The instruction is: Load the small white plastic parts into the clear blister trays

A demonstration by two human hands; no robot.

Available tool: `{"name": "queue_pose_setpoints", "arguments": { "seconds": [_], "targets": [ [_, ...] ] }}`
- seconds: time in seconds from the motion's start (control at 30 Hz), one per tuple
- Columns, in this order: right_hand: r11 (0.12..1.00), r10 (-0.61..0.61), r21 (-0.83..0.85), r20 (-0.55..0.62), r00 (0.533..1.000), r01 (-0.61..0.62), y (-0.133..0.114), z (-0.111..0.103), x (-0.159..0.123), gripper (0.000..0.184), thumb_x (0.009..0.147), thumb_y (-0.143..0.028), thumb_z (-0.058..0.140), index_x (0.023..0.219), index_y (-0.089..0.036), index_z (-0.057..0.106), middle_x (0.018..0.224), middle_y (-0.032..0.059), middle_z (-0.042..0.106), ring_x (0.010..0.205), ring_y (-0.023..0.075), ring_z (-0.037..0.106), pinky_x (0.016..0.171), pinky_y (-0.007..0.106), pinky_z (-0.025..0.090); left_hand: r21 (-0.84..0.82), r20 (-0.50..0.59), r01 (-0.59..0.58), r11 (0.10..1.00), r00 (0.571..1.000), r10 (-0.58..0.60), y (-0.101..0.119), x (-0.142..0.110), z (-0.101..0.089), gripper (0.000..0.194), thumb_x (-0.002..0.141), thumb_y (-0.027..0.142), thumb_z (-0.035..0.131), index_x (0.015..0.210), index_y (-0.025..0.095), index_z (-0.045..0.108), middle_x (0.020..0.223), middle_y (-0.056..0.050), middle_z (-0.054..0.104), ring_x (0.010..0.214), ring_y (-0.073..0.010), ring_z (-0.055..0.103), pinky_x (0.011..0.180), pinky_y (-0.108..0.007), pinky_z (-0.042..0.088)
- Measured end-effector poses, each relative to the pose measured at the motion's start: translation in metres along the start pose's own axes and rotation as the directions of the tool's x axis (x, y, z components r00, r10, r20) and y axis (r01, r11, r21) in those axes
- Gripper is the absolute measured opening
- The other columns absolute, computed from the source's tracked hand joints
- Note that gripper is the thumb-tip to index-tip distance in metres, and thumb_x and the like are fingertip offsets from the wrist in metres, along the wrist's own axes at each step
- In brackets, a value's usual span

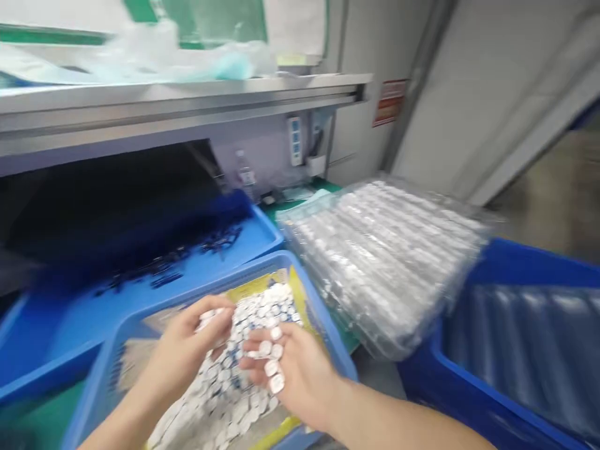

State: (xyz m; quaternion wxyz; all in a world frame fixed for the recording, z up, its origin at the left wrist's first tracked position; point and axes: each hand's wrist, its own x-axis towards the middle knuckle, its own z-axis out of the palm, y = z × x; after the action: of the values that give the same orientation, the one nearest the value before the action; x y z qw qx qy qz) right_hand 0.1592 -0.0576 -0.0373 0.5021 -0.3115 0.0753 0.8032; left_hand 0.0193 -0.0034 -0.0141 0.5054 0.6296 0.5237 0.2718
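My right hand (300,375) is turned palm up above a light blue basket (335,344). Several small white square pieces (276,350) with rounded corners lie on its palm and fingers. To its left, over the same basket, my left hand (197,337) has its fingers and thumb curled towards each other. Whether anything is between its fingertips I cannot make out. Beneath both hands, a heap of loose white pieces (239,406), some with blue showing, rests on yellow-edged sacking (304,294) inside the basket.
A blue tray (220,269) with small dark parts (164,265) stands behind the basket. On the right, a clear plastic-wrapped stack of trays (384,256) leans by a dark blue bin (469,381). A shelf (187,100) spans the back; below it stands a bottle (246,172).
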Motion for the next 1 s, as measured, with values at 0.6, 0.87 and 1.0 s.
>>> {"name": "queue_pose_setpoints", "arguments": {
  "seconds": [0.6, 0.87, 1.0],
  "targets": [
    [0.998, 0.03, -0.052, 0.01, 1.0, -0.029, -0.007, -0.002, -0.005, 0.03, 0.075, -0.026, 0.048, 0.088, -0.005, 0.065, 0.09, 0.0125, 0.064, 0.08, 0.0194, 0.059, 0.069, 0.028, 0.047, -0.248, 0.15, 0.086, 0.965, 0.987, -0.05, -0.004, 0.016, 0.0, 0.017, 0.078, 0.034, 0.054, 0.079, 0.018, 0.051, 0.054, 0.005, 0.044, 0.044, -0.0056, 0.034, 0.037, -0.015, 0.03],
    [0.997, 0.025, -0.076, -0.004, 1.0, -0.025, -0.007, -0.003, -0.005, 0.027, 0.075, -0.027, 0.048, 0.08, -0.008, 0.066, 0.074, 0.0084, 0.063, 0.072, 0.0172, 0.059, 0.061, 0.025, 0.047, -0.261, 0.169, 0.093, 0.961, 0.984, -0.05, -0.005, 0.014, 0.001, 0.019, 0.077, 0.037, 0.056, 0.079, 0.018, 0.052, 0.054, 0.004, 0.045, 0.044, -0.0051, 0.035, 0.037, -0.014, 0.03],
    [0.996, 0.014, -0.085, -0.006, 1.0, -0.015, -0.007, -0.004, -0.006, 0.024, 0.074, -0.025, 0.049, 0.078, -0.009, 0.066, 0.065, 0.0056, 0.06, 0.069, 0.016, 0.059, 0.058, 0.023, 0.047, -0.246, 0.174, 0.1, 0.964, 0.983, -0.058, -0.005, 0.014, 0.002, 0.02, 0.077, 0.037, 0.056, 0.08, 0.017, 0.053, 0.055, 0.004, 0.045, 0.046, -0.0058, 0.036, 0.038, -0.014, 0.031]
  ]
}}
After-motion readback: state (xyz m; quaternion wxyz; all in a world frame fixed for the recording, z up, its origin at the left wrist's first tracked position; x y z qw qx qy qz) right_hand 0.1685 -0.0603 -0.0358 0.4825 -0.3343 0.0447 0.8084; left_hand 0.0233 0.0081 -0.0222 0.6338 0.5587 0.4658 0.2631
